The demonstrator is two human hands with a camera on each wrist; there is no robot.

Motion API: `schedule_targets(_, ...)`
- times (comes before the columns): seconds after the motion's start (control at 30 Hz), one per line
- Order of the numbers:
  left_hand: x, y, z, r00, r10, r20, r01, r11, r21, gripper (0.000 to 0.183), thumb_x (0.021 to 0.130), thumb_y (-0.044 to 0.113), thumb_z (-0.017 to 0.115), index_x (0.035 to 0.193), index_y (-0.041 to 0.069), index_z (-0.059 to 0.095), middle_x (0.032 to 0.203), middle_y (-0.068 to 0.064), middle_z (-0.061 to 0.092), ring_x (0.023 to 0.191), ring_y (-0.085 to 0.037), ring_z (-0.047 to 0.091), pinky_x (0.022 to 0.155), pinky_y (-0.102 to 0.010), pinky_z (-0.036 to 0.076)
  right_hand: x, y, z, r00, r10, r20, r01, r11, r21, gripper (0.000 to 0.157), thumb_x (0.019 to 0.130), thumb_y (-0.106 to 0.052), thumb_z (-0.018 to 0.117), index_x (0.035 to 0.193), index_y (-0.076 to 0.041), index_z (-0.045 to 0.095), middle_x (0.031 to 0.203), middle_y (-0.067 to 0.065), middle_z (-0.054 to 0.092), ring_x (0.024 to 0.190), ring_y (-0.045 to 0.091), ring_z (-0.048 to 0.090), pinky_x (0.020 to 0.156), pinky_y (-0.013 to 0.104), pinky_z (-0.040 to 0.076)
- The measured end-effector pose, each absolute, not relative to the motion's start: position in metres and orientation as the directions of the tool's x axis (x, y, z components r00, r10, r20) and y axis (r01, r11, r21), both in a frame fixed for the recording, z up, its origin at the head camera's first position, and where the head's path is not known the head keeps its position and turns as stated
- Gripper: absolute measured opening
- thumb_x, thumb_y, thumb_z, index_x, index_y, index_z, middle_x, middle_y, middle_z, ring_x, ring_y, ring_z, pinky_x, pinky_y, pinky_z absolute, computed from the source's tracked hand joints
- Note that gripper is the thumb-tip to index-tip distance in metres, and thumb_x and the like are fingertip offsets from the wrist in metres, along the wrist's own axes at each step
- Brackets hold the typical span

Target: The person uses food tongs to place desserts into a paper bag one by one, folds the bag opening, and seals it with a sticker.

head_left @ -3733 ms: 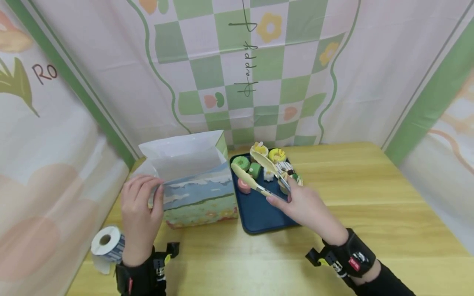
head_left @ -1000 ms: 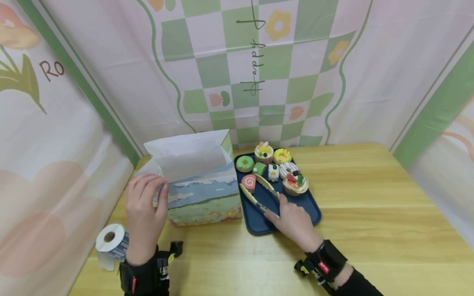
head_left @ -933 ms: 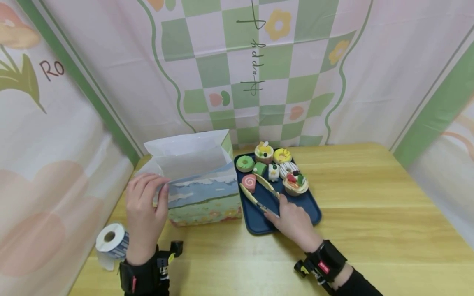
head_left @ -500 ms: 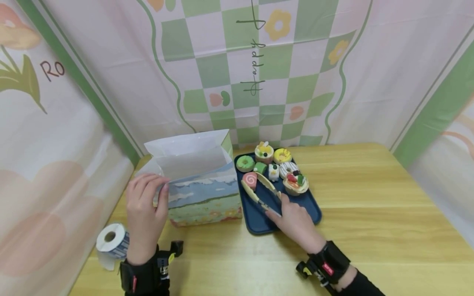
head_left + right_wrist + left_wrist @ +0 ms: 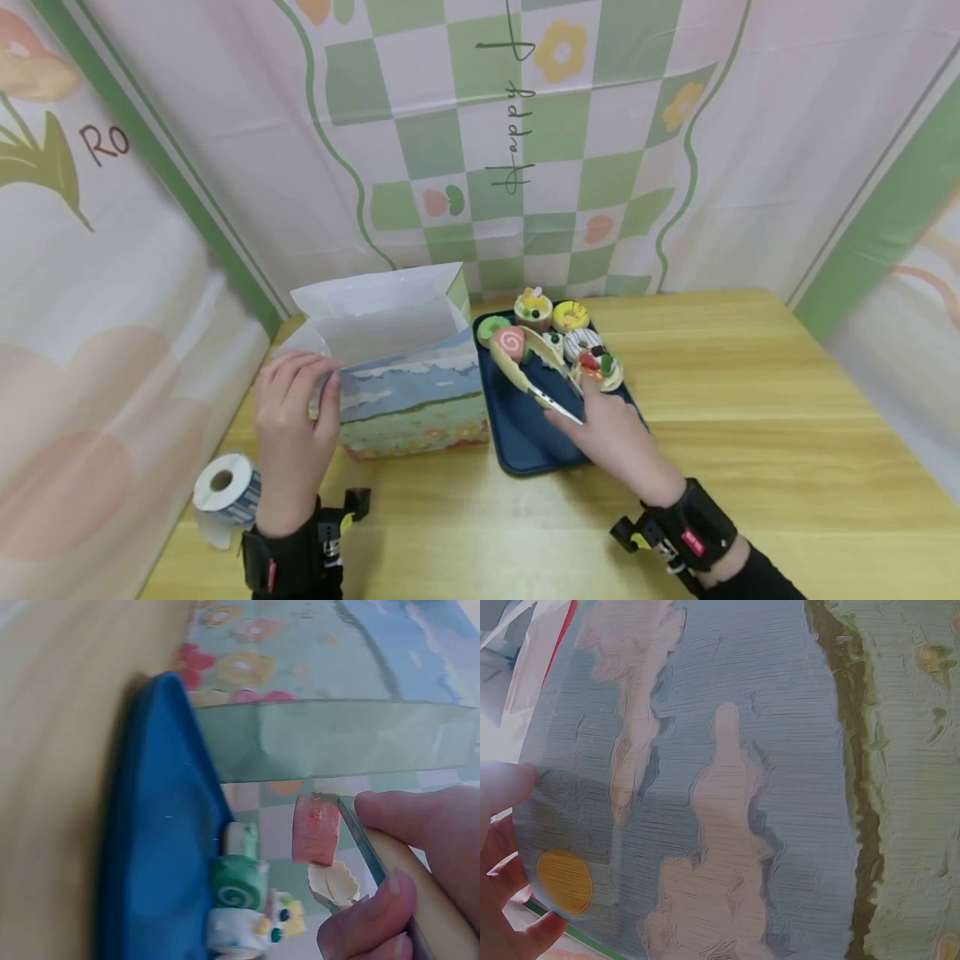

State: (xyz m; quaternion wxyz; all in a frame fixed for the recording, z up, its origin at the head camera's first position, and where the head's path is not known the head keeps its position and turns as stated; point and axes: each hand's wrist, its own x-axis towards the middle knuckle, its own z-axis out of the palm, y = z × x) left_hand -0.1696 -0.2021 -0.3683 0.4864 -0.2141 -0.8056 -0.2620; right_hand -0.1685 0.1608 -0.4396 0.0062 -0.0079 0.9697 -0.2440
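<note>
My right hand (image 5: pixel 618 437) grips metal tongs with cream tips (image 5: pixel 513 372). Between the tips is a pink swirl-roll cake (image 5: pixel 510 341), raised above the blue tray (image 5: pixel 525 442); in the right wrist view the pink cake (image 5: pixel 315 829) stands clear of the tray's contents. My left hand (image 5: pixel 296 417) pinches the near left rim of a paper bag (image 5: pixel 412 404) with a painted sky and meadow. The bag stands upright with its top open and white inside. In the left wrist view the thumb and fingers (image 5: pixel 544 934) lie at the bag's edge.
On the tray sit a green donut (image 5: pixel 490 327), a yellow donut (image 5: pixel 571 315), a striped donut (image 5: pixel 582 342), a fruit-topped cupcake (image 5: pixel 597 371), another cupcake (image 5: pixel 533 308) and small cakes. A roll of labels (image 5: pixel 225 487) stands left, near the curtain.
The tongs came down from over the back of the tray, closed on the pink swirl-roll cake and lifted it up and away from me. My left hand stays at the bag's rim.
</note>
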Motion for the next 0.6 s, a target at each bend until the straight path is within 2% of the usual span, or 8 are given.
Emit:
schedule_targets(0.17, -0.170, -0.202, -0.368, -0.429, 0.086, 0.899, 0.605, 0.766, 0.215, 0.011, 0.091, 0.006, 0.064, 0.095, -0.001, 0.071, 0.096, -0.018, 0.070, 0.103, -0.038, 0.059, 0.098, -0.045, 0.041, -0.168, 0.166, -0.422, -0.999, -0.018, 0.036, -0.034, 0.858, -0.513, 0.097, 0.087, -0.065, 0.058, 0.145, 0.009, 0.034, 0.072, 0.005, 0.060, 0.060, 0.015, 0.055, 0.051, 0.030, 0.042)
schedule_targets(0.27, -0.170, -0.202, -0.368, -0.434, 0.086, 0.897, 0.604, 0.766, 0.219, 0.011, 0.091, 0.006, 0.064, 0.095, -0.002, 0.071, 0.096, -0.018, 0.070, 0.103, -0.038, 0.058, 0.098, -0.044, 0.041, -0.168, 0.169, -0.413, -0.998, -0.024, 0.063, -0.053, 0.846, -0.530, 0.088, 0.088, -0.061, 0.060, 0.141, 0.006, 0.038, 0.072, 0.004, 0.058, 0.056, 0.014, 0.051, 0.049, 0.027, 0.038)
schedule_targets(0.37, -0.170, -0.202, -0.367, -0.436, 0.085, 0.896, 0.604, 0.766, 0.221, 0.011, 0.091, 0.006, 0.064, 0.094, -0.002, 0.071, 0.096, -0.018, 0.070, 0.103, -0.038, 0.058, 0.098, -0.044, 0.041, -0.169, 0.171, -0.404, -0.996, -0.029, 0.086, -0.071, 0.846, -0.528, 0.075, 0.088, -0.062, 0.059, 0.129, 0.000, 0.046, 0.072, 0.004, 0.056, 0.056, 0.015, 0.050, 0.050, 0.027, 0.037)
schedule_targets(0.5, -0.170, -0.202, -0.367, -0.437, 0.086, 0.895, 0.602, 0.768, 0.220, 0.011, 0.091, 0.006, 0.064, 0.094, -0.001, 0.071, 0.096, -0.018, 0.070, 0.103, -0.038, 0.059, 0.098, -0.045, 0.041, -0.169, 0.174, -0.392, -0.994, -0.035, 0.103, -0.084, 0.851, -0.518, 0.066, 0.088, -0.066, 0.056, 0.115, -0.006, 0.048, 0.071, 0.005, 0.053, 0.058, 0.018, 0.050, 0.050, 0.028, 0.036)
schedule_targets(0.6, -0.170, -0.203, -0.368, -0.437, 0.086, 0.896, 0.601, 0.768, 0.220, 0.011, 0.091, 0.007, 0.064, 0.094, -0.001, 0.071, 0.096, -0.017, 0.070, 0.103, -0.038, 0.059, 0.099, -0.045, 0.041, -0.169, 0.176, -0.383, -0.993, -0.040, 0.111, -0.092, 0.855, -0.510, 0.069, 0.088, -0.066, 0.056, 0.120, -0.005, 0.048, 0.075, 0.007, 0.057, 0.062, 0.019, 0.053, 0.052, 0.028, 0.038)
